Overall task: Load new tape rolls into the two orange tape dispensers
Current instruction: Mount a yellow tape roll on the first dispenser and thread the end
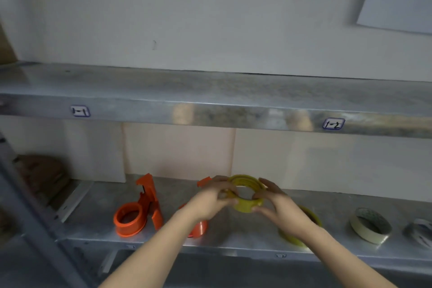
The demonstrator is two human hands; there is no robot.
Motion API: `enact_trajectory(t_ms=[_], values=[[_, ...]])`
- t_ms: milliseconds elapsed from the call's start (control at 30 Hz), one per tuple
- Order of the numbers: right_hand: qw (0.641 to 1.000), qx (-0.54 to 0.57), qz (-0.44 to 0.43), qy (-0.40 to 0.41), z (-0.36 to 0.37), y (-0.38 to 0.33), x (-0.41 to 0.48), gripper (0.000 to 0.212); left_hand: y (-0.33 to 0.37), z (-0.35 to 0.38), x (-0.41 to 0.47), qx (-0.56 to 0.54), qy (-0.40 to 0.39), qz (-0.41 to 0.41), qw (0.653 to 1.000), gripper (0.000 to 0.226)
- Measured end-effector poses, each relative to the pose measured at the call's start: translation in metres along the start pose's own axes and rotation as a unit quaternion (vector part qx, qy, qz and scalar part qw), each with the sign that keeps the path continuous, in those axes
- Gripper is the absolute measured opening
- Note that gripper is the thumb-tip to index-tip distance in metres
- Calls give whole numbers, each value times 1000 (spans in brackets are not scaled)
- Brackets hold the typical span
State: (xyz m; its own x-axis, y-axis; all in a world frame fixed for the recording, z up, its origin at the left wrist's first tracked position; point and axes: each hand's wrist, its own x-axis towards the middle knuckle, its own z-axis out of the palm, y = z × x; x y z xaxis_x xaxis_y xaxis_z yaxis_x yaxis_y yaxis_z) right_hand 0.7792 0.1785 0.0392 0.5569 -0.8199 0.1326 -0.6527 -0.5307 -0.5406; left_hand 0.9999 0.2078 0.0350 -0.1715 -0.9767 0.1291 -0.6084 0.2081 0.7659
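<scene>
Both my hands hold a yellow tape roll [245,194] above the lower metal shelf [233,243]. My left hand [215,201] grips its left side, my right hand [278,203] its right side. One orange tape dispenser [138,208] stands free on the shelf to the left, its round hub empty. A second orange dispenser [198,229] sits behind my left hand and is mostly hidden. Another yellow tape roll [311,217] lies on the shelf under my right wrist.
A cream masking tape roll [370,225] and a grey patterned roll [420,231] lie further right on the lower shelf. An upper metal shelf [210,100] overhangs. A brown object [42,175] sits at far left. A shelf post [30,217] slants down the left.
</scene>
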Motion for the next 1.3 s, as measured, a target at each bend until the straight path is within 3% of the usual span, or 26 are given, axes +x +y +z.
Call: enact_trajectory(t_ms=[133, 300, 533, 667, 767, 867, 1000, 1200, 1300], values=[[999, 8, -22, 34, 12, -43, 6, 31, -6, -42, -25, -22, 18, 25, 999, 22], [996, 49, -20, 65, 53, -105, 8, 24, -44, -91, -68, -84, 37, 2, 996, 50], [989, 103, 6, 103, 120, -190, 20, 18, -96, -155, -128, -99, 54, -1, 994, 49], [987, 102, 37, 119, 147, -217, 28, 19, -147, -182, -159, -71, 89, -115, 987, 80], [989, 82, 64, 106, 161, -228, 33, 18, -180, -184, -169, -34, 35, -180, 982, 110], [989, 73, 84, 98, 169, -234, 37, 16, -195, -173, -163, 15, -15, -201, 979, 124], [988, 59, 99, 101, 166, -235, 40, 17, -200, -156, -145, 39, -7, -206, 978, 120], [988, 43, 96, 114, 157, -231, 36, 19, -197, -147, -131, 53, 15, -195, 979, 68], [988, 33, 91, 121, 154, -231, 33, 23, -198, -146, -130, -45, 38, -198, 978, 65]])
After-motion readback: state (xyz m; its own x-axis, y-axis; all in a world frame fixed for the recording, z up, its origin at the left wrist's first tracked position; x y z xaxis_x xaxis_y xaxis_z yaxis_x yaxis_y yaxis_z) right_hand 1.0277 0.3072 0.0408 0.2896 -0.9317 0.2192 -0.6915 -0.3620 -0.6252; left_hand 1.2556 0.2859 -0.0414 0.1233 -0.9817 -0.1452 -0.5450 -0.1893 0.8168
